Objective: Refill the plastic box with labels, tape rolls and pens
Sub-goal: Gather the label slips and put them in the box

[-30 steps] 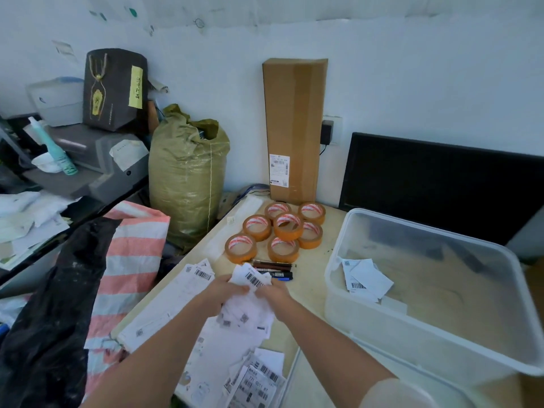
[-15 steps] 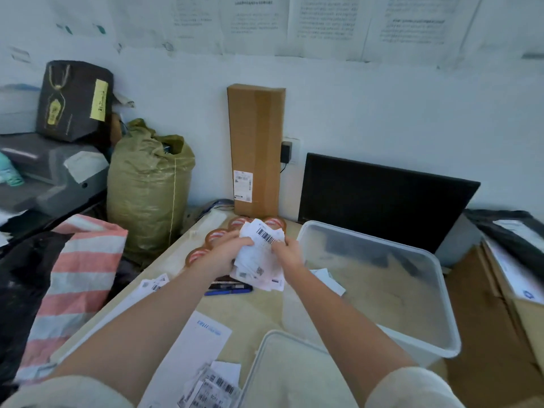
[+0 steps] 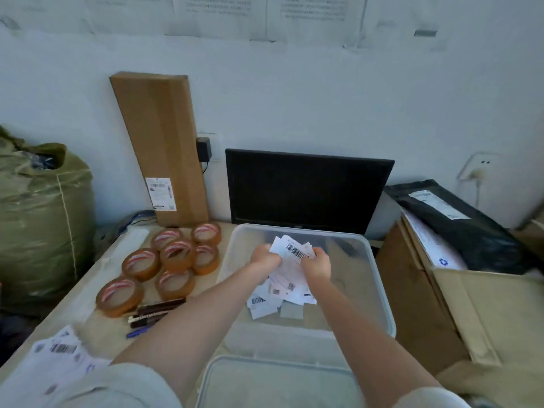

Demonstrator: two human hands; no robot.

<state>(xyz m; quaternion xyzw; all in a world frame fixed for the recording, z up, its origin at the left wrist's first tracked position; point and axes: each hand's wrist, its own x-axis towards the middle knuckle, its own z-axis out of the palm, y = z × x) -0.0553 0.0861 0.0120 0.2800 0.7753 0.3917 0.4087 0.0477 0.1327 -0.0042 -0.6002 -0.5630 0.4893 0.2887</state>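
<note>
Left hand and right hand each clasp one side of a single bundle of labels, fingers curled round the paper, barcode uppermost. The bundle is held over the inside of the plastic box, above its floor and nearer the far wall.

Survey, left to right:
- Loose labels lie at the near left corner of the table, not yet collected.
- Tape rolls sit in a cluster left of the box, flat on the table, several touching.
- Pens lie just in front of the rolls, roughly parallel, outside the box.
- Inside the box, a small heap of labels rests on the floor below the hands.

Assessment: the step in hand is depositing the bundle. It would be done best by lowering the paper close to the heap before letting go, since thin sheets dropped from height are likely to fan out or slide. Both hands should let go together, so the stack lands squared. Keeping the labels to one part of the floor would leave room for the rolls and pens. Task judged early: only labels are in.
</note>
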